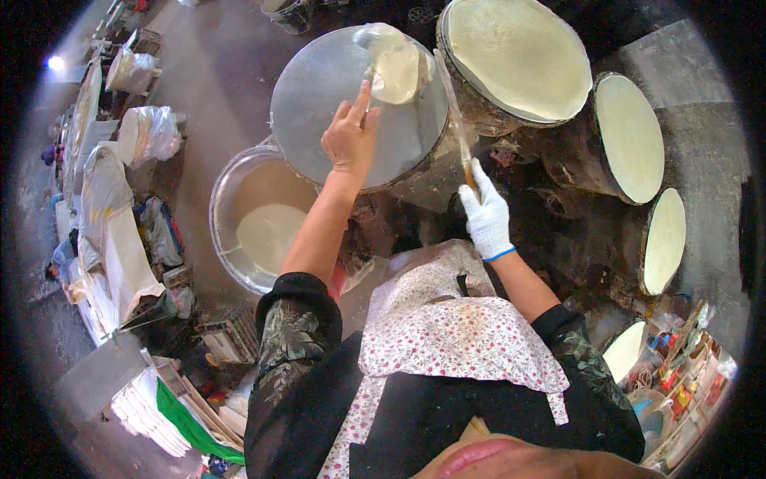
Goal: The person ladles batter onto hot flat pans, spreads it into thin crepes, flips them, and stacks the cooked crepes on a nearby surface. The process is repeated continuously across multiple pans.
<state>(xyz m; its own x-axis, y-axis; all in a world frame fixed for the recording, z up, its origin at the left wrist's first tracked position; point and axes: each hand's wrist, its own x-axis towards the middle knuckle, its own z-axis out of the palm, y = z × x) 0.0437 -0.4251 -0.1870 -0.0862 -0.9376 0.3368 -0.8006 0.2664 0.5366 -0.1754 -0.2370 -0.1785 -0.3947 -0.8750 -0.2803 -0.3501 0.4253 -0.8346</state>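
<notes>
My left hand (349,136) is bare and reaches over the round grey griddle (323,88). Its index finger is stretched out and its thumb stands apart, with the other fingers partly curled. The fingertip is at the edge of a pale patch of batter (397,73) near the griddle's far side; whether it touches is unclear. In a white glove with a blue cuff, my right hand (487,211) grips the handle of a long narrow spatula (458,120). The blade points away from me along the griddle's right edge.
Left of the griddle stands a large metal pot (227,251) of pale batter. A second griddle (515,52), covered with a pale round sheet, is at the far right. More covered griddles (630,137) curve down the right side. Cloth-covered tables (120,231) line the left.
</notes>
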